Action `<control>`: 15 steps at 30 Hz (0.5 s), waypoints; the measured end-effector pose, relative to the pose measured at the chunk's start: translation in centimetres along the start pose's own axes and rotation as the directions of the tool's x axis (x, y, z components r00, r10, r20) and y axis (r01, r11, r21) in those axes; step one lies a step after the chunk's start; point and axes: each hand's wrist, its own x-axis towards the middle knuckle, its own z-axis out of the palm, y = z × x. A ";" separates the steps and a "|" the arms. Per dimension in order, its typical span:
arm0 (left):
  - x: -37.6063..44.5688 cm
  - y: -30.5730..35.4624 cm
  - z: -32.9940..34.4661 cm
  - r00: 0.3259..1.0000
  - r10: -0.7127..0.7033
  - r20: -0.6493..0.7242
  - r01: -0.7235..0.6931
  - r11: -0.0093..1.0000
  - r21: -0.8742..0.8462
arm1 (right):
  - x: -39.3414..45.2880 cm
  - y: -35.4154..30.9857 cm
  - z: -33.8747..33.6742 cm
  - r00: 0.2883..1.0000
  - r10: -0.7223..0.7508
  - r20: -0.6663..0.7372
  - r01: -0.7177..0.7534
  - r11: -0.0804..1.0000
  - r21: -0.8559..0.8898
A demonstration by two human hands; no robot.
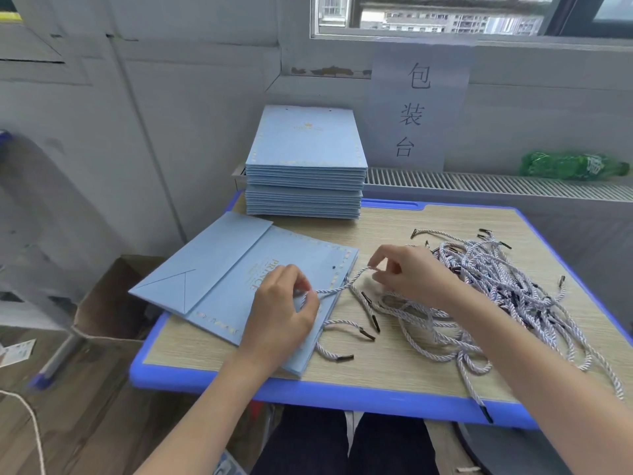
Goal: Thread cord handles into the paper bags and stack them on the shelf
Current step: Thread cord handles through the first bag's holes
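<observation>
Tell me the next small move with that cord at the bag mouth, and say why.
Probably draw the cord on with the left hand while the right hand feeds slack. Both hands pinch one cord, which spans from the right hand to the mouth edge of the flat blue bag, so threading looks unfinished; its ends are hidden.

Left hand point(282, 303) and right hand point(407, 272) both curled, apparently pinching; forearms extended forward.
</observation>
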 end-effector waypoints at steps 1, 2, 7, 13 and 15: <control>0.1 -0.1 0.1 1.000 -0.003 0.015 0.003 1.000 0.009 | -0.1 0.1 -0.1 1.000 0.003 0.005 -0.003 1.000 0.000; 0.2 -0.2 0.2 0.999 -0.009 0.033 0.008 1.000 0.029 | -0.1 0.2 -0.1 1.000 0.002 0.012 -0.002 1.000 -0.002; 0.9 -0.3 0.4 0.987 -0.026 0.159 -0.010 0.974 0.225 | 0.1 0.5 -0.2 1.000 -0.004 -0.014 0.003 0.997 -0.080; 0.6 -0.2 0.7 0.984 0.004 0.178 -0.060 0.949 0.309 | 0.5 0.2 0.0 0.994 -0.084 -0.073 0.080 0.995 -0.054; 0.2 -0.3 0.9 0.985 0.026 0.168 -0.075 0.952 0.296 | 0.6 -0.7 -0.2 0.992 -0.081 -0.097 0.092 0.989 0.119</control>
